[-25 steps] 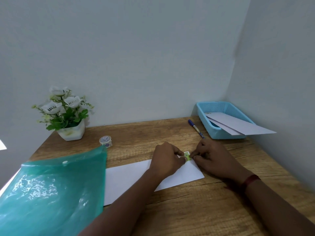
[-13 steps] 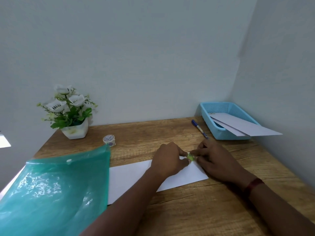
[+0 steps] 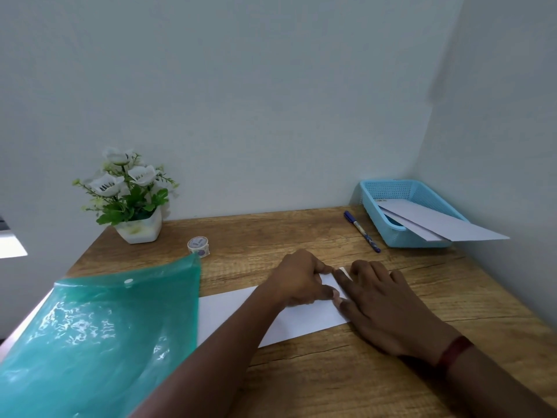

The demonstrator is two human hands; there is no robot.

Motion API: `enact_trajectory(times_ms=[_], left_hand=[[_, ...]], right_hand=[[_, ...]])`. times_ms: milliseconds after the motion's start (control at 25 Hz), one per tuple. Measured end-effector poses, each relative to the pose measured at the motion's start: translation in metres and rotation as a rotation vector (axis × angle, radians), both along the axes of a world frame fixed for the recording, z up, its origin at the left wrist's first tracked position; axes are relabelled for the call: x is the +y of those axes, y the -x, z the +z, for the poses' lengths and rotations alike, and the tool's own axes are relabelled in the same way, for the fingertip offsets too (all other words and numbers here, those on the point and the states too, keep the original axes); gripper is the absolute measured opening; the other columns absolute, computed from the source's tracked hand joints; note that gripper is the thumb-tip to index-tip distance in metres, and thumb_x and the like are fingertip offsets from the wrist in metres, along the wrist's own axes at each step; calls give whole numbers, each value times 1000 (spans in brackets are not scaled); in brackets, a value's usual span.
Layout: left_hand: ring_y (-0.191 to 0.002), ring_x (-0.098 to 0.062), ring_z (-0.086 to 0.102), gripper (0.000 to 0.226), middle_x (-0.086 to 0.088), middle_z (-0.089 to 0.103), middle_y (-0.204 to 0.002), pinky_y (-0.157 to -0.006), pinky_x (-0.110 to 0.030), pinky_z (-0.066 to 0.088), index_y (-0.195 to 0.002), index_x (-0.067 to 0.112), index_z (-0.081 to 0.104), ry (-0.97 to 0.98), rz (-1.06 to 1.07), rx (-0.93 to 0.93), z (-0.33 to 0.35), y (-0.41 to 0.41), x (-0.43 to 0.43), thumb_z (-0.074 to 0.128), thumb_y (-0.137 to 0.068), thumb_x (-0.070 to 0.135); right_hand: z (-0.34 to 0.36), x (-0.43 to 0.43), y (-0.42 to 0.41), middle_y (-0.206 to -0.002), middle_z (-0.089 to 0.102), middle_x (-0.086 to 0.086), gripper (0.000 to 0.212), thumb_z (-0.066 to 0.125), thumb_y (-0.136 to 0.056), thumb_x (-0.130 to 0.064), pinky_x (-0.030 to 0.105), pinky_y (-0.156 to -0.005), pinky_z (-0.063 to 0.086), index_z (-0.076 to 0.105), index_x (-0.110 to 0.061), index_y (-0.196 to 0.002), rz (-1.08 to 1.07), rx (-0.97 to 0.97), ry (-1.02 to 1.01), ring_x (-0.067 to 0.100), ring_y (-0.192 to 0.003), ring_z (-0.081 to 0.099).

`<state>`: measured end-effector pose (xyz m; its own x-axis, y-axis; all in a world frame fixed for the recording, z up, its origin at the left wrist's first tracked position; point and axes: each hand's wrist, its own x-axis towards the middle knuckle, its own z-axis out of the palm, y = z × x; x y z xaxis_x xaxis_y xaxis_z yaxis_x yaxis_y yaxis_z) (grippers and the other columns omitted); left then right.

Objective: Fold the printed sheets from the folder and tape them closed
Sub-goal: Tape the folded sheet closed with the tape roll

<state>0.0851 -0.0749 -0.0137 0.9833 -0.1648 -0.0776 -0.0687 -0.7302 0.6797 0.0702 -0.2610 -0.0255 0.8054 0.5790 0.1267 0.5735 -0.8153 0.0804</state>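
Observation:
A folded white sheet (image 3: 304, 319) lies as a long strip across the middle of the wooden desk (image 3: 316, 378). My left hand (image 3: 298, 282) rests on its right end with curled fingers, holding it down. My right hand (image 3: 385, 309) lies flat with fingers spread over the sheet's right edge, fingertips touching those of the left hand. No piece of tape shows between the fingers. The roll of patterned tape (image 3: 198, 246) stands behind the sheet, apart from both hands. The green plastic folder (image 3: 99, 342) lies at the left, overlapping the sheet's left end.
A blue basket (image 3: 379, 218) at the back right holds two folded sheets (image 3: 443, 226) that stick out over its rim. A blue pen (image 3: 361, 235) lies beside it. A potted artificial plant (image 3: 132, 203) stands at the back left. Walls close the back and right.
The small green piece of tape held between my fingertips is no longer visible. My right hand has flattened over the sheet's end, and my left hand has stayed on the sheet.

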Motion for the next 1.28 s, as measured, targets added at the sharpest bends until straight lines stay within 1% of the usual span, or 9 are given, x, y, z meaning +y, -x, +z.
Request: enact_trajectory(times_ms=[160, 400, 600, 760, 920, 1040, 1080, 1160, 1280], left_hand=[[-56, -8, 60, 61, 3, 65, -80, -64, -23, 51, -135, 13, 56, -14, -7, 4, 1, 3, -1, 78, -81, 27], [-57, -8, 62, 59, 2, 66, -84, -67, -23, 52, -134, 15, 57, -10, 4, -8, 1, 3, -1, 78, -81, 27], [-58, -8, 62, 60, 1, 68, -86, -71, -25, 54, -136, 14, 54, -56, -20, -33, 2, 5, -2, 76, -83, 29], [-58, -7, 62, 60, -5, 72, -98, -71, -25, 54, -139, 14, 51, -112, -38, -41, 5, 6, -3, 73, -86, 29], [-59, -5, 61, 60, -6, 70, -106, -77, -27, 54, -140, 16, 49, -136, -40, -34, 7, 7, -5, 71, -87, 32], [-61, -7, 62, 60, -5, 70, -105, -82, -30, 55, -140, 16, 50, -149, -33, -34, 8, 8, -5, 71, -87, 33], [-65, -8, 63, 60, -6, 70, -105, -84, -31, 55, -141, 16, 49, -165, -39, -31, 9, 9, -6, 70, -87, 34], [-85, -16, 67, 59, -7, 70, -111, -90, -34, 53, -141, 17, 49, -202, -54, -24, 10, 10, -7, 69, -88, 34], [-112, -24, 60, 58, -8, 63, -127, -98, -36, 48, -142, 17, 48, -253, -72, -24, 12, 10, -9, 67, -90, 34]], right_hand=[[0, 1, 3, -141, 27, -4, 73, -2, -87, -60, 34, -101, 31, 13, -28, -150, -23, 40, 10, 14, -127, 30], [1, 3, 5, -143, 26, -5, 81, -10, -80, -62, 35, -104, 30, 14, -28, -150, -39, 59, 9, 14, -127, 31], [0, 3, 2, -143, 25, -6, 74, -2, -86, -62, 35, -104, 29, 17, -28, -148, -59, 90, -3, 12, -126, 30], [2, 2, 3, -145, 26, -7, 67, 4, -93, -62, 35, -102, 28, 20, -28, -148, -52, 84, -10, 12, -127, 30], [9, -7, 14, -155, 20, -8, 87, -10, -78, -68, 37, -108, 28, 19, -29, -150, -40, 99, 16, 10, -138, 25], [11, -8, 18, -159, 17, -10, 89, -11, -75, -68, 37, -111, 27, 19, -31, -151, -41, 125, 6, 8, -142, 20], [11, -7, 19, -159, 17, -10, 89, -10, -76, -69, 37, -111, 27, 21, -31, -150, -45, 127, 4, 8, -143, 20], [11, -5, 18, -159, 18, -10, 87, -7, -77, -69, 38, -111, 28, 25, -32, -148, -56, 127, 5, 9, -143, 21], [12, -4, 19, -160, 19, -9, 89, -9, -74, -69, 39, -111, 29, 27, -32, -147, -62, 120, 18, 9, -143, 22]])
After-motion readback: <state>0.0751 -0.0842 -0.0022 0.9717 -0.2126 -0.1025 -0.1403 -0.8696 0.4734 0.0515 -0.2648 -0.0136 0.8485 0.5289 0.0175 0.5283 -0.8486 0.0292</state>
